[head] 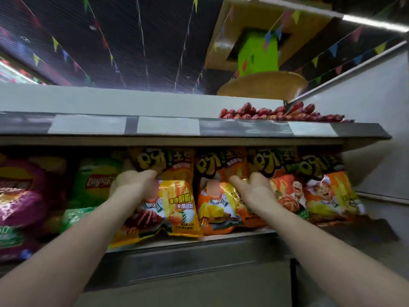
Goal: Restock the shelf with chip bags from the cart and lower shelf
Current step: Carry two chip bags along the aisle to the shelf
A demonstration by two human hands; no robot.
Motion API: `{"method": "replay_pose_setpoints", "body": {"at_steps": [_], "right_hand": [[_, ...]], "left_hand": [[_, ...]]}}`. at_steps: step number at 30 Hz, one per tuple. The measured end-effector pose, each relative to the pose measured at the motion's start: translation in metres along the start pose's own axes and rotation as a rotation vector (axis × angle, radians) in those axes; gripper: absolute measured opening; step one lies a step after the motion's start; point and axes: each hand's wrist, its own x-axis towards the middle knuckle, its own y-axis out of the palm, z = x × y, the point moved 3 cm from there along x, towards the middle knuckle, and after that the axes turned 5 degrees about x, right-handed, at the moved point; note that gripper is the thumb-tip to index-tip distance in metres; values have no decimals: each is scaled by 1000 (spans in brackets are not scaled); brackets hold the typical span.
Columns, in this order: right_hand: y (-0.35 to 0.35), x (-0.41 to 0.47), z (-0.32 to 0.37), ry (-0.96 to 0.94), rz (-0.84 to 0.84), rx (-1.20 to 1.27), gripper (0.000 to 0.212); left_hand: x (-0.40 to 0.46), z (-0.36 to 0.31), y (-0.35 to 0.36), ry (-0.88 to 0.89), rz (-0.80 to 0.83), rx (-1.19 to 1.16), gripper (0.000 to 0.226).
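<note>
Both my arms reach up to a shelf (232, 237) packed with upright chip bags. My left hand (132, 182) grips the upper left part of a yellow chip bag (177, 207) that leans out over the shelf's front edge. My right hand (254, 187) presses with spread fingers against an orange chip bag (217, 209) beside it, thumb and fingers around the bag's upper right side. To the right stand more orange bags (327, 196) with a cartoon chef on them. The cart is out of view.
Green (95, 180) and purple (20, 196) chip bags fill the shelf to the left. The upper shelf (199, 127) with blank price tags juts out just above the bags; red packets (276, 114) lie on it. A grey side panel (376, 129) closes the right end.
</note>
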Motion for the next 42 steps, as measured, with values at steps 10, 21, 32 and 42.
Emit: {"method": "replay_pose_setpoints", "body": {"at_steps": [10,21,32,42], "right_hand": [[9,-14,-2,-491,-279,-395,33],[20,-27,-12,-346,155,-604,80],[16,-38,-13,-299,221,-472,78],[17,-41,-18,-309,233,-481,73]], "left_hand": [[-33,7,8,499,-330,372,39],[-41,12,27,496,-78,523,65],[-50,15,28,641,-209,633,69],[-58,12,29,581,-170,882,76]]}}
